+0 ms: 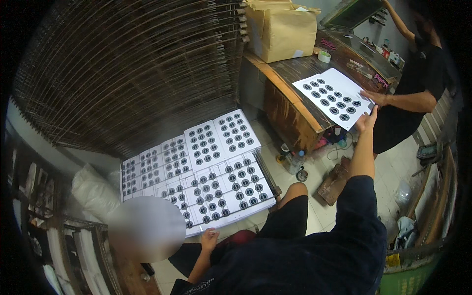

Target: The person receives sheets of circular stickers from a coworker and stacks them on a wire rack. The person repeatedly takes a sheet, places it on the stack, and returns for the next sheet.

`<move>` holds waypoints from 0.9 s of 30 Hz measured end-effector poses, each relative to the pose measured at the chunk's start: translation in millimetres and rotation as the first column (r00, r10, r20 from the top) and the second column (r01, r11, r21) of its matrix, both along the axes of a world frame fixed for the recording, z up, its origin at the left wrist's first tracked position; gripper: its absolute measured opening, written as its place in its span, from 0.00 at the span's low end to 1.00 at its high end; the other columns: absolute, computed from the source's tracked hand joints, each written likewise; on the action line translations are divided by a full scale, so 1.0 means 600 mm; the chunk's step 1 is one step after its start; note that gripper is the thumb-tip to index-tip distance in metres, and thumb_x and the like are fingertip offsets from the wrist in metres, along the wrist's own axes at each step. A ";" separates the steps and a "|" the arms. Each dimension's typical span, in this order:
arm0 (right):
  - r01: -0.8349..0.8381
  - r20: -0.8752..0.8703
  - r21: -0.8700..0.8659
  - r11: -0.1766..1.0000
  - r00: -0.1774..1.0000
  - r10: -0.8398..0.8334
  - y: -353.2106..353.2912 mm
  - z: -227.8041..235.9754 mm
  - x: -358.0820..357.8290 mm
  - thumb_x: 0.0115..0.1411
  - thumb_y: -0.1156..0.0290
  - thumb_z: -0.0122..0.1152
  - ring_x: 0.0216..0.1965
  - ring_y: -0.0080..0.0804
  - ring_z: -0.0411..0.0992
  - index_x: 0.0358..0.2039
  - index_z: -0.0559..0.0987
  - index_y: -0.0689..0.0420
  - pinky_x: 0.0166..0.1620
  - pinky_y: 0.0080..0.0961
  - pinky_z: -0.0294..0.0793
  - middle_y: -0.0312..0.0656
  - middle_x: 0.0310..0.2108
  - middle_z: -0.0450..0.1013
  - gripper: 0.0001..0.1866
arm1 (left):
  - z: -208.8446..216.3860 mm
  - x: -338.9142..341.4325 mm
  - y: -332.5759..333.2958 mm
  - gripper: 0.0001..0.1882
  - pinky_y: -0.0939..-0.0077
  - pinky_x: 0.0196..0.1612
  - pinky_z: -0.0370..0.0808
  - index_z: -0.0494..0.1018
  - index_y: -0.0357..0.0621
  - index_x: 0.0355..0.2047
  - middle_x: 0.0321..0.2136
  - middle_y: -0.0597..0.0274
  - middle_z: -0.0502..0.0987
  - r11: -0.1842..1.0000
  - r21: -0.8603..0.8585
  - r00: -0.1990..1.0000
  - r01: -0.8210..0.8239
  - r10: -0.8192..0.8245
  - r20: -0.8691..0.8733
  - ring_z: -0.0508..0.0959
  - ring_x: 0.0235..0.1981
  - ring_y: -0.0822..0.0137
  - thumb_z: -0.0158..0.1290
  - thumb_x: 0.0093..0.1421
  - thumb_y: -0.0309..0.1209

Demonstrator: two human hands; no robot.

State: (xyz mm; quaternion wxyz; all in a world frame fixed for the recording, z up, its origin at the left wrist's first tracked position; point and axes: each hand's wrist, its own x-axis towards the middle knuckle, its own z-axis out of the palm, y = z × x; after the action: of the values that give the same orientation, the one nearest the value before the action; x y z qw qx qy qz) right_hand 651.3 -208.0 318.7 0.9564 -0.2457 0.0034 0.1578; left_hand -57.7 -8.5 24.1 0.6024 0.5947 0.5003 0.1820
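Note:
My right hand reaches out to the right, its fingers closed on the near corner of a white printed sheet with rows of black round prints. A co-worker's hand is at the same sheet's right edge. My left hand is low at the front edge of a wire drying rack, fingers loosely bent, with nothing seen in them. Several similar printed sheets lie side by side and overlapping on the rack, wires crossing the nearer ones. A blurred round patch hides the rack's near left corner.
Raised wire rack shelves fan out above the sheets. A worn wooden table bears a yellow-brown paper-wrapped box and a tape roll. A plastic bottle and a wooden block stand on the floor. A co-worker holds up a green-framed screen.

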 end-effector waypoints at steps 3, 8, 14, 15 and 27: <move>-0.231 0.152 -0.244 0.942 0.950 0.273 0.034 0.029 -0.063 0.54 0.47 0.49 0.53 0.45 0.59 0.54 0.55 0.62 0.55 0.46 0.57 0.50 0.53 0.59 0.37 | 0.023 0.006 -0.006 0.14 0.82 0.20 0.66 0.67 0.39 0.37 0.19 0.63 0.71 0.999 0.044 1.000 -0.013 0.013 -0.009 0.70 0.18 0.76 0.55 0.51 0.28; -0.246 0.216 -0.546 0.801 0.882 0.418 0.048 0.012 -0.095 0.60 0.64 0.44 0.46 0.38 0.65 0.48 0.61 0.59 0.47 0.36 0.68 0.45 0.46 0.64 0.18 | -0.009 -0.001 0.001 0.14 0.80 0.15 0.65 0.67 0.38 0.38 0.18 0.62 0.71 0.990 0.124 0.997 0.064 -0.068 0.030 0.69 0.14 0.74 0.54 0.52 0.28; -0.062 0.338 -0.642 0.764 0.872 0.355 0.084 0.017 -0.197 0.61 0.71 0.42 0.41 0.34 0.68 0.49 0.58 0.59 0.42 0.31 0.72 0.42 0.45 0.63 0.17 | 0.052 0.035 0.000 0.15 0.81 0.28 0.68 0.66 0.38 0.40 0.24 0.62 0.72 0.979 0.144 0.989 0.145 -0.147 0.007 0.72 0.25 0.73 0.54 0.52 0.28; -0.059 0.369 -0.597 0.800 0.866 0.339 0.092 0.014 -0.218 0.61 0.71 0.42 0.42 0.34 0.68 0.50 0.57 0.58 0.42 0.30 0.72 0.42 0.45 0.63 0.17 | 0.076 0.053 0.001 0.16 0.80 0.31 0.68 0.66 0.38 0.40 0.25 0.62 0.72 0.977 0.137 0.986 0.162 -0.164 0.008 0.72 0.27 0.73 0.54 0.52 0.28; -0.279 0.222 -0.472 0.836 0.880 0.420 0.222 -0.140 -0.665 0.60 0.74 0.43 0.45 0.33 0.64 0.53 0.51 0.59 0.42 0.34 0.74 0.45 0.48 0.58 0.22 | 0.353 0.332 0.004 0.17 0.81 0.38 0.70 0.62 0.35 0.45 0.36 0.59 0.72 0.998 -0.058 0.654 -0.005 0.047 0.755 0.71 0.36 0.73 0.49 0.56 0.25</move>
State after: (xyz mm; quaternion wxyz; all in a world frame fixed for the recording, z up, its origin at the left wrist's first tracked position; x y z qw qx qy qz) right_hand 252.1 -74.6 235.0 0.8211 -0.4671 -0.1610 0.2859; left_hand 141.4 -5.9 235.9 0.7678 0.4427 0.2176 0.4088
